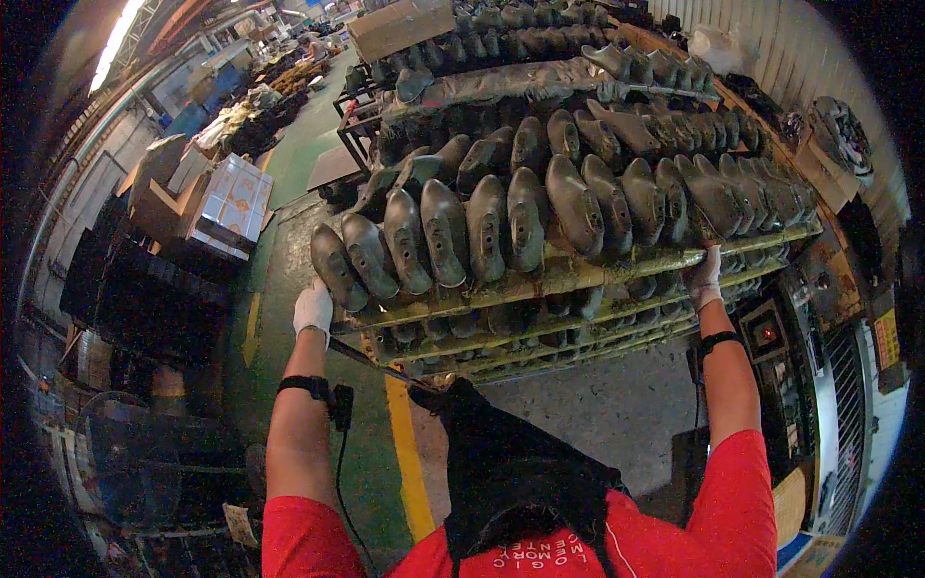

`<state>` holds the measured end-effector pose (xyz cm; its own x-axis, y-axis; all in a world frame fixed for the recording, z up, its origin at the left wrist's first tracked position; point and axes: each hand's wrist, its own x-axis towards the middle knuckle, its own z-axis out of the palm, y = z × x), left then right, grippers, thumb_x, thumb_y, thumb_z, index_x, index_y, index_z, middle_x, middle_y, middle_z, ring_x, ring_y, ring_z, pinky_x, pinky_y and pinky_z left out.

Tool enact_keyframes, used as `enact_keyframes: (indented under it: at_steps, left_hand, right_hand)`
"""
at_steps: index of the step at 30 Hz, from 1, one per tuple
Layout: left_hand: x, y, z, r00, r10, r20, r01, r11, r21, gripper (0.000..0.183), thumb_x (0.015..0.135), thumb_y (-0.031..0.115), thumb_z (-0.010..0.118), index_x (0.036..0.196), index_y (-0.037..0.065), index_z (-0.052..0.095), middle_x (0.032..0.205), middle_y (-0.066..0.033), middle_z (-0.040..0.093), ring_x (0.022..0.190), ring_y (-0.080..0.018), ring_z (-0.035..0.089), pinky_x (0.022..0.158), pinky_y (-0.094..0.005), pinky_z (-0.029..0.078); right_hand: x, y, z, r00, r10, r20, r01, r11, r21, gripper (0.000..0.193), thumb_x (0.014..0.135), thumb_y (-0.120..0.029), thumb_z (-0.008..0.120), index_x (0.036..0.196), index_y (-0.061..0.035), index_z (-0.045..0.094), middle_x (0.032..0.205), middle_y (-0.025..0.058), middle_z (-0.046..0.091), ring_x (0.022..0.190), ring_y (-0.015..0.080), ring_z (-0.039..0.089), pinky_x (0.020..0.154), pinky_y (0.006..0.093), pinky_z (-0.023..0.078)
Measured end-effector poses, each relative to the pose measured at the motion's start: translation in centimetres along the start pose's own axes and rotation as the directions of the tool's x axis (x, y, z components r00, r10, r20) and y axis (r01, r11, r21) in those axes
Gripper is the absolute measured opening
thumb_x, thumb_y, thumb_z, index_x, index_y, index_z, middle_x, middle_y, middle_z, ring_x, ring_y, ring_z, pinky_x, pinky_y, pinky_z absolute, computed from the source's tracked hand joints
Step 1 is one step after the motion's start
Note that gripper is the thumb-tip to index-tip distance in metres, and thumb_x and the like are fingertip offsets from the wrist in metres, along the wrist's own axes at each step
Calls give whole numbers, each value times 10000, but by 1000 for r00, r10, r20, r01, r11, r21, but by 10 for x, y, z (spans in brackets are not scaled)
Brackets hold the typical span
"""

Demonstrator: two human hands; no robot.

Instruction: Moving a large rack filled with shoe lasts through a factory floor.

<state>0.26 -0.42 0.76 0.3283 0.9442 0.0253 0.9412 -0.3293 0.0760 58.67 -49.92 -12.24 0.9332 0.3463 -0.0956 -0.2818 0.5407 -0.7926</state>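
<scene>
In front of me stands a tiered rack with yellow-edged shelves (607, 273), its top loaded with rows of dark shoe lasts (443, 231). My left hand (313, 308), in a white glove, is closed on the rack's left front corner, beside the leftmost last. Part of its fingers is hidden. Further right, my right hand (704, 276), also gloved, grips the front edge of the top shelf, below the lasts. More lasts (511, 316) lie on the lower shelves. Both arms reach forward, spread wide apart.
More loaded racks (501, 43) stand behind, with a cardboard box (400, 29) on top. At left, boxes (231, 207) sit beside the green floor (289, 260). A corrugated wall (800, 58) and machinery (771, 332) border the right. A fan (125, 453) is at lower left.
</scene>
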Motion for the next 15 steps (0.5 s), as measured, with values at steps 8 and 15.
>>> enact_keyframes:
  at_steps: [8,15]
  left_hand:
    - [3,-2,3,996,-88,3,88,993,-80,405,939,256,223,1053,6,520,1066,-279,574,1014,-421,546,857,-485,429]
    - [-1,0,0,999,-46,-16,43,987,-156,560,925,397,245,1067,-33,575,1118,-291,556,1032,-435,537,894,-477,396]
  right_hand:
    - [6,1,-7,993,114,8,-114,990,85,454,761,-402,589,1129,-140,554,1105,51,559,995,257,537,840,427,437]
    - [3,0,-4,997,69,20,-70,997,19,515,765,-448,576,1193,-168,511,1201,59,498,1069,268,486,886,462,395]
